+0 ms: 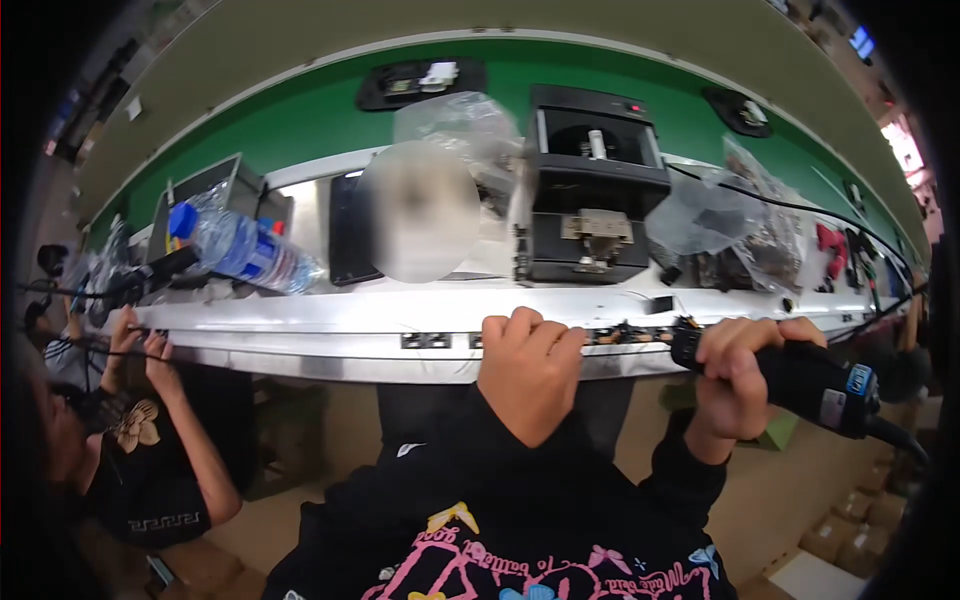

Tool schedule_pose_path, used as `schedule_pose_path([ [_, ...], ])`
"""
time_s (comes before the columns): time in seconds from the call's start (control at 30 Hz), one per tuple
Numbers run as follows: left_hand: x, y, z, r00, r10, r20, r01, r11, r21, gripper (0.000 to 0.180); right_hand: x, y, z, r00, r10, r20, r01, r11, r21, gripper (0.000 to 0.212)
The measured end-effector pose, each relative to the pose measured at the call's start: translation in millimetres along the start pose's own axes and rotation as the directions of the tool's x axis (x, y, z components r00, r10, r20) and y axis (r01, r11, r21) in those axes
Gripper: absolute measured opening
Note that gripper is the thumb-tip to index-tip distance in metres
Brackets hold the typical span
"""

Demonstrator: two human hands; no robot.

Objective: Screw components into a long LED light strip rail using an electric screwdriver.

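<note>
My right hand (735, 380) is wrapped round a black corded handheld power tool (815, 390), its round dark nozzle end facing left. That end is close to a row of small dark parts with thin wires (632, 334) lying in the bench's front channel. My left hand (532, 370) rests over the same row with its fingers curled down. Whatever lies under those fingers is hidden by the hand. More small black parts (426, 341) lie in the channel to the left.
A black machine (590, 185) with a metal fixture stands behind my hands. A blue-capped water bottle (245, 248) lies by a grey bin (160, 225) at left. Plastic bags (770, 220) and a black cable (800, 205) are at right. A co-worker's hands (150, 350) work at left.
</note>
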State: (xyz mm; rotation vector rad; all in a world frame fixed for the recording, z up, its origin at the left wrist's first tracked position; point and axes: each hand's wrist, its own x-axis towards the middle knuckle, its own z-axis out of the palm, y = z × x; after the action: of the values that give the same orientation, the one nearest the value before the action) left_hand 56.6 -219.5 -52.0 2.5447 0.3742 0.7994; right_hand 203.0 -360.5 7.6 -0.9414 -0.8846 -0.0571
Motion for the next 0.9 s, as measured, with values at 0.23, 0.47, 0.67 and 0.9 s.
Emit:
schedule_pose_path([
  [0.23, 4.2, -14.9, -24.6, 0.998, 0.038, -0.052, -0.038, 0.999, 0.007, 0.028, -0.4, 13.8, 5.9, 0.999, 0.016, 0.048, -0.014, 0.999, -0.033, 0.05],
  [0.47, 15.7, -5.2, 10.2, 0.978, 0.209, -0.021, -0.21, 0.968, -0.136, 0.028, -1.9, 3.8, -4.4, 1.0, -0.006, -0.03, 0.004, 0.998, -0.064, 0.05],
  [0.67, 26.0, 3.1, 32.8, 0.971, 0.238, -0.022, -0.239, 0.958, -0.156, 0.028, -6.1, -2.8, -18.1, 0.997, -0.022, -0.069, 0.016, 0.995, -0.094, 0.049],
  [0.9, 24.3, -0.7, 32.1, 0.968, 0.252, -0.017, -0.251, 0.954, -0.161, 0.026, -8.2, -3.6, -22.2, 0.996, -0.015, -0.092, 0.005, 0.994, -0.107, 0.049],
])
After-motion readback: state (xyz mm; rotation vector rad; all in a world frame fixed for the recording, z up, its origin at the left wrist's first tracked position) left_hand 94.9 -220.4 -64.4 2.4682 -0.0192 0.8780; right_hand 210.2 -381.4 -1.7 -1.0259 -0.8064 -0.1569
